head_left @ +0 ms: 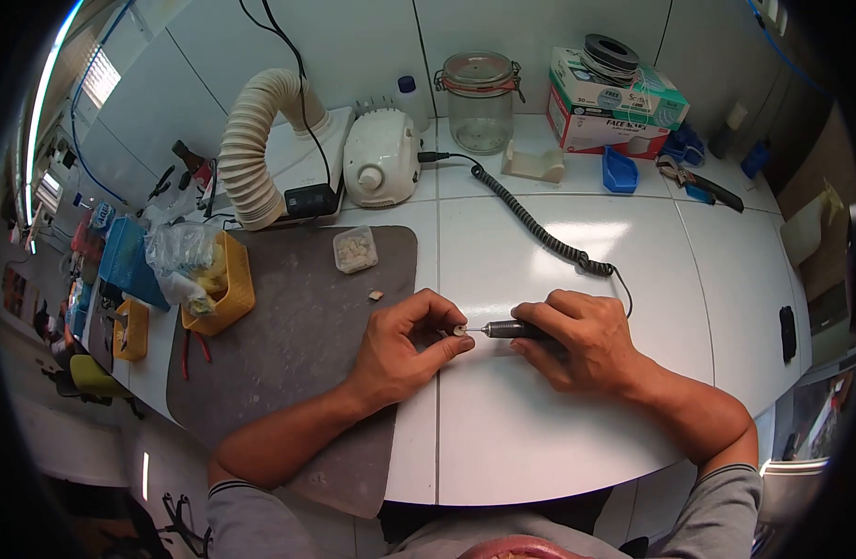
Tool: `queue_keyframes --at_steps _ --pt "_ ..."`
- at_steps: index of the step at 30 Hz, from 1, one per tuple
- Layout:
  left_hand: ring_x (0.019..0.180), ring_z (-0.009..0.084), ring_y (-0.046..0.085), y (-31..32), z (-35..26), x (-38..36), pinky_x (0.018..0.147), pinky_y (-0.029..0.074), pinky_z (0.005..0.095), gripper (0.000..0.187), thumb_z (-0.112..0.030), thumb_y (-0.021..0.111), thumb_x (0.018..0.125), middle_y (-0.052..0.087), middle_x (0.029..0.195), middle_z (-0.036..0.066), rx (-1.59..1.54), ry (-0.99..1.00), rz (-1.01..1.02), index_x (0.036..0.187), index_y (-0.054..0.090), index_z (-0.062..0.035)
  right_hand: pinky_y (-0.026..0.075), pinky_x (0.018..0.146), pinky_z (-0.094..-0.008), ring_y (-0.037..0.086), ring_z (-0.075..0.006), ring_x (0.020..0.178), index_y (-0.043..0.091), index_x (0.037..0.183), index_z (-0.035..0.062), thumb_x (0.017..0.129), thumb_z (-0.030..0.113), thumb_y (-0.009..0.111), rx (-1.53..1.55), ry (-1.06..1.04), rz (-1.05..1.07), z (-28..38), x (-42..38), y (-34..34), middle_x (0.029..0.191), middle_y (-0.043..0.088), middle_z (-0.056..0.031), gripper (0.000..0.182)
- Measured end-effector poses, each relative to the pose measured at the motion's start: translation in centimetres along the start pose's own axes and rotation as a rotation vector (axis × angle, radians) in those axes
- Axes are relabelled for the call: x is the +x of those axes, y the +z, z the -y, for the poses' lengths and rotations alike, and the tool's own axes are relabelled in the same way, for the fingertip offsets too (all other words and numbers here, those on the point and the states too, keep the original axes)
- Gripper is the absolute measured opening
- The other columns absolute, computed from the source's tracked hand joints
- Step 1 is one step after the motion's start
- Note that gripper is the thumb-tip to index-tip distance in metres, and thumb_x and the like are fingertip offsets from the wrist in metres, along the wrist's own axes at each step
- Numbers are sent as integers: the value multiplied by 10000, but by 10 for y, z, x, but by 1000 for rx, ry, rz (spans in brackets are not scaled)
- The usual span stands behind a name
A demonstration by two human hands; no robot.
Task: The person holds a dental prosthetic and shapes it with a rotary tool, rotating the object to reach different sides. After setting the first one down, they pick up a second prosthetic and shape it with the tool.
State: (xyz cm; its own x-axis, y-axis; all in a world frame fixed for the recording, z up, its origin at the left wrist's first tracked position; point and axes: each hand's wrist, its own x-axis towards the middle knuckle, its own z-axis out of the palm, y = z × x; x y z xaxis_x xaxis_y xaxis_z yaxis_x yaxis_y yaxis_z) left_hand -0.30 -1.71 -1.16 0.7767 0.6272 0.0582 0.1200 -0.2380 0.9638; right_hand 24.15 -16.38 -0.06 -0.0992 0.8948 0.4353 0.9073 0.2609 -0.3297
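My left hand [411, 343] pinches a small pale piece [460, 330] between thumb and fingertips, over the white tiled tabletop just right of the grey mat. Its exact kind is too small to make out. My right hand [582, 340] is wrapped round a black rotary tool handpiece [512, 330], held level with its thin metal bit pointing left. The bit's tip meets or nearly meets the pale piece. A coiled black cord [540, 233] runs from near my right hand up to a white control unit [381, 158]. Another small pale piece [376, 295] lies on the mat near my left hand.
A clear tub [355, 250] of pale pieces sits on the grey mat [288, 373]. Behind stand a ribbed hose [246, 140], a glass jar [480, 107] and a face mask box [614, 112]. A yellow basket [228, 289] is at left, pliers [703, 182] at right.
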Motion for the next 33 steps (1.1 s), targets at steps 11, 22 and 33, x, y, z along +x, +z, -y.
queue_keyframes --at_steps 11,22,33 --pt "979 93 735 -2 -3 0 888 615 269 234 -13 874 972 748 1037 33 22 -32 30 1121 693 -13 452 503 -386 634 -207 594 767 1131 149 957 308 853 9 5 -1 -1 0 2 760 627 -26 252" --pt "964 87 728 -3 -2 0 863 606 259 248 -9 880 966 731 1028 29 39 -58 44 1099 670 -15 467 518 -388 646 -217 608 768 1131 141 943 298 862 7 10 13 2 1 -1 767 620 -27 262" --pt "939 89 727 -2 -4 -2 860 607 267 290 -44 907 953 717 991 26 46 -42 34 1089 652 -21 461 519 -390 643 -221 610 771 1128 135 937 297 865 -3 -1 18 2 -1 0 773 626 -35 268"
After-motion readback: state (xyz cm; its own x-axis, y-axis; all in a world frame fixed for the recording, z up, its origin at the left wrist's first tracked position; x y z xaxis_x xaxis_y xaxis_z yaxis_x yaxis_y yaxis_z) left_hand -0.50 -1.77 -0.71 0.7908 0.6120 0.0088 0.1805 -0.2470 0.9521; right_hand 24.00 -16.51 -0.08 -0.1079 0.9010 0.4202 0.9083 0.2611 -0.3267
